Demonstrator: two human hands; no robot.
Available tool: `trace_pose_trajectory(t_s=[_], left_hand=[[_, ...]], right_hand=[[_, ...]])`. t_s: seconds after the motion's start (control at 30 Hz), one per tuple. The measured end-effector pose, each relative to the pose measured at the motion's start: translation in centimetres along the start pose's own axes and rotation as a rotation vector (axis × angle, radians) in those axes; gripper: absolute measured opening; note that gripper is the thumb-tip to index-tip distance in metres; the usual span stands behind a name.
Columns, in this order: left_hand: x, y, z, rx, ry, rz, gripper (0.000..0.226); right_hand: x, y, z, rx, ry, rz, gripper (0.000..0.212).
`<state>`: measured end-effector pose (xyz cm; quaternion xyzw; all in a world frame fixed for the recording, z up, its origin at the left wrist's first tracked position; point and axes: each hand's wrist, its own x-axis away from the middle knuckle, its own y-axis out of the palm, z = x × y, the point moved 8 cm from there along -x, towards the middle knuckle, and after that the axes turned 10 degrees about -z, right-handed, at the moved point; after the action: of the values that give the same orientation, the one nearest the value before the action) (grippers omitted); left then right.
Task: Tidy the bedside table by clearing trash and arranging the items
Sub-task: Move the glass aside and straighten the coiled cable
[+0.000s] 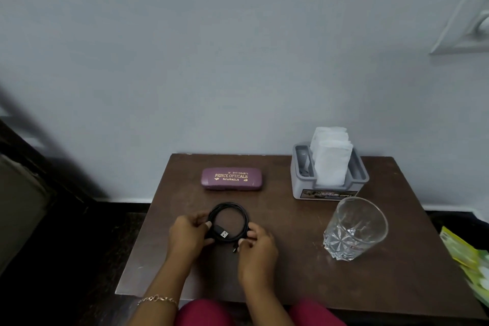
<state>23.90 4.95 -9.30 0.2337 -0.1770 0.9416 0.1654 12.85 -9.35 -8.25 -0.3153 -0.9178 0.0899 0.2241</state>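
Note:
A black USB cable (229,210) is wound into a round coil over the front left of the brown bedside table (291,267). My left hand (189,233) grips the coil's left side, and my right hand (255,243) pinches its lower right, where a small plug end sticks out. The silver USB plug lies across the bottom of the coil. Behind the coil lies a purple glasses case (232,178) with gold lettering, closed.
A grey tissue holder (328,190) with white tissues stands at the back right. An empty cut-glass tumbler (354,229) stands in front of it. Green printed paper (471,259) lies past the table's right edge. The wall is right behind the table.

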Motion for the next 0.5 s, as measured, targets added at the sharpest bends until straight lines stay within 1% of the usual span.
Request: trace_pose_trajectory(t_s=[0.23, 0.4, 0.5], left_hand=[[-0.5, 0.4, 0.4, -0.07, 0.04, 0.055, 0.03], [0.0, 0.1, 1.1, -0.109, 0.095, 0.084, 0.03], [0.5, -0.5, 1.2, -0.175, 0.129, 0.111, 0.032]], right_hand=[[0.1, 0.1, -0.2, -0.084, -0.032, 0.073, 0.039], [-0.1, -0.1, -0.1, -0.075, -0.023, 0.079, 0.036], [-0.2, -1.0, 0.3, -0.059, -0.006, 0.1, 0.033]])
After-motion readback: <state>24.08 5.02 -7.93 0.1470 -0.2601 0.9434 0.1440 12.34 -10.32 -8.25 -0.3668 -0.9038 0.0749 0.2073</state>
